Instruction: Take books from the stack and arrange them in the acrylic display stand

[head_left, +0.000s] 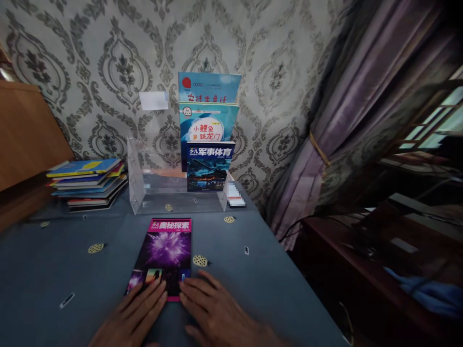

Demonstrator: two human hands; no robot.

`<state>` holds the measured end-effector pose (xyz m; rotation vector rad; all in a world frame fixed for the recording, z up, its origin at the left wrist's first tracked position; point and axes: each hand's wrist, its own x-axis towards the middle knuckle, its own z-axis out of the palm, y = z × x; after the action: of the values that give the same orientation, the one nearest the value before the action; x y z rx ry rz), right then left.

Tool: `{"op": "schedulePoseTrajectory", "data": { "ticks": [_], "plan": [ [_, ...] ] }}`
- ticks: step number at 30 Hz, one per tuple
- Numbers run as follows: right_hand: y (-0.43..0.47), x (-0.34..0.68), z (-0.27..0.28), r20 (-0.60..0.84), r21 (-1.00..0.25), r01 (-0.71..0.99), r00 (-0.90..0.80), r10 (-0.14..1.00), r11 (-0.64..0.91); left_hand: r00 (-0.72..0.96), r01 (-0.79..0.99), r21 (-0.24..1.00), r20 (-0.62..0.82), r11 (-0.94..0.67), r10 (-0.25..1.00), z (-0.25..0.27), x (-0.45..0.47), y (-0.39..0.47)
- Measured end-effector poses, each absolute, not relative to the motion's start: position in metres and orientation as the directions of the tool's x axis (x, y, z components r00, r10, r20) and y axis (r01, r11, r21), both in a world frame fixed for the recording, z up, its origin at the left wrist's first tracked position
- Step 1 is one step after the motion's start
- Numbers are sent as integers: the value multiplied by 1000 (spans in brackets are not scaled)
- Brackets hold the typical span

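Note:
A book [167, 248] with a purple starburst cover and a pink title band lies flat on the blue-grey tablecloth. Over its lower left corner rests my left hand [133, 313], fingers stretched out flat. My right hand [213, 306] touches the lower right corner, its fingers also extended and slightly apart. Beyond the book stands a clear acrylic tiered rack [162, 202]. On its right side three books lean upright one behind another: a dark military-sports book [208, 168] in front, a teal book [210, 120] behind it and a blue book [213, 86] at the back.
A stack of books [87, 185] lies at the table's left rear. A small white card [236, 195] is by the rack's right end. Past the table's right edge are a tied purple curtain [302, 193] and a dark red desk [333, 241] with cables and a blue cloth [427, 291].

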<state>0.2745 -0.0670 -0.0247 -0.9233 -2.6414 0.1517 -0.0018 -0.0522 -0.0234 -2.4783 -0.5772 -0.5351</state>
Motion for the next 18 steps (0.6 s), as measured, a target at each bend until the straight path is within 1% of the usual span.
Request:
{"op": "schedulePoseTrajectory", "data": {
  "ticks": [4,7,10,13,16,18],
  "plan": [
    [-69,255,-7,157,-306,601,-734,661,739,827,505,-409,480,-760,291,-23,-1,-55],
    [-67,246,10,55,-414,619,-715,697,667,817,508,-379,496,-774,293,-24,-1,-54],
    [-62,244,25,-3,-490,627,-696,718,606,804,516,-341,511,-786,306,-27,-1,-53],
    [-51,241,28,-30,-500,645,-680,733,578,792,522,-306,521,-796,319,-31,-1,-52],
    [-31,235,22,-25,-466,676,-656,755,571,787,520,-266,519,-812,333,-32,-3,-54],
    [-12,232,16,-5,-440,695,-634,773,568,784,529,-229,500,-817,368,-32,-3,-55]
  ]
}}
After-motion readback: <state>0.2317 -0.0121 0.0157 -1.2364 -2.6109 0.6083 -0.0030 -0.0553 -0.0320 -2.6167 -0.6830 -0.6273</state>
